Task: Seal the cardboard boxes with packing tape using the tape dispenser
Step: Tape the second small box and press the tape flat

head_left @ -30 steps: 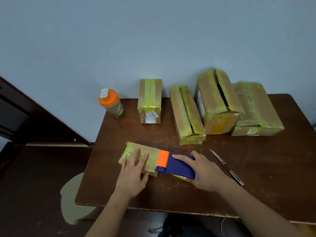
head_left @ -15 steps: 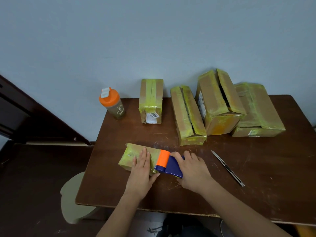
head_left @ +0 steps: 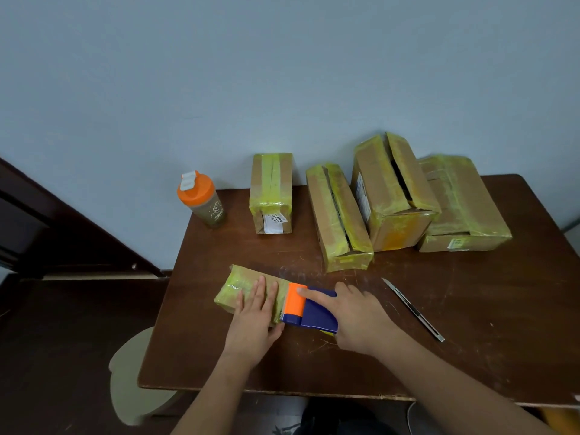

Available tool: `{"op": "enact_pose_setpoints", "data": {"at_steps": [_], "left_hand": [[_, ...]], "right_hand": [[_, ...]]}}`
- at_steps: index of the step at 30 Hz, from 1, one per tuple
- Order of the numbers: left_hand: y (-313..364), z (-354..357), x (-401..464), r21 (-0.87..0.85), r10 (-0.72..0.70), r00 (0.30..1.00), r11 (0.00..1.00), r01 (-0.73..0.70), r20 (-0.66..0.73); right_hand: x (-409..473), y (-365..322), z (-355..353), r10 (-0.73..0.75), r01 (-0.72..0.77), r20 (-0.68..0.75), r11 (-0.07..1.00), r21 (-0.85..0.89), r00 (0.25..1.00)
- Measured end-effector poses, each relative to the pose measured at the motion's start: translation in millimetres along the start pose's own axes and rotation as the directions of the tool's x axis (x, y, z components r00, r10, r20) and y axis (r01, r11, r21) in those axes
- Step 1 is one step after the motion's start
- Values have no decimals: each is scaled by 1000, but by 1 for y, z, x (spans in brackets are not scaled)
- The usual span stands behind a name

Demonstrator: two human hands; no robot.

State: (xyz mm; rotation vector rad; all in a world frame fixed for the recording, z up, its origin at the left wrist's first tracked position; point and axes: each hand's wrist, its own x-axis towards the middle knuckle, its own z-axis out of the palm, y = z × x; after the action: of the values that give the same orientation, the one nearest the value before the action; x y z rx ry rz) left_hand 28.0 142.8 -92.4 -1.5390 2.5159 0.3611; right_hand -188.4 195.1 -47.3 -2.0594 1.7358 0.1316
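Change: the tape dispenser (head_left: 309, 310) sits further left along the small box (head_left: 248, 288) than it did a second ago; its orange front now lies just beside the left hand's fingers.
Meaning: a strip is judged to be running along the top of the small box, right to left, and is past halfway; cutting it off at the left end is judged to be the step still to come.
Left hand: left hand (head_left: 254, 318) lies flat on the small box, fingers straight and pressing down (it has shifted only slightly over the last second).
Right hand: right hand (head_left: 357, 318) grips the blue body of the tape dispenser, forefinger stretched out onto the orange part.
Task thing, place: the small box lies near the front left of the table (head_left: 470, 324), lengthwise left to right, under both hands.
Boxes at the back: four, in a row by the wall; first box (head_left: 271, 189) with a white label on its near end, second box (head_left: 337, 215), third box (head_left: 392, 189) with its top seam gaping, fourth box (head_left: 464, 202) touching the third.
Boxes in all: five (all already bear yellowish tape).
Tape dispensers: one.
Bottles: one bottle (head_left: 201, 199) with an orange lid, at the back left corner of the table, apart from the boxes.
Knives: one slim knife (head_left: 412, 309), right of the right hand, untouched.
Stools: one pale stool (head_left: 131, 378), partly seen below the table's left edge.
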Motion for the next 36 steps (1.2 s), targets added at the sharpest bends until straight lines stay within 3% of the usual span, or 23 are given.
{"op": "enact_pose_setpoints", "data": {"at_steps": [36], "left_hand": [[-1,-7,-3,-69,-7,999,998,10,42]], "right_hand": [[-40,14,-5,37,-36,63,999,-22,997]]}}
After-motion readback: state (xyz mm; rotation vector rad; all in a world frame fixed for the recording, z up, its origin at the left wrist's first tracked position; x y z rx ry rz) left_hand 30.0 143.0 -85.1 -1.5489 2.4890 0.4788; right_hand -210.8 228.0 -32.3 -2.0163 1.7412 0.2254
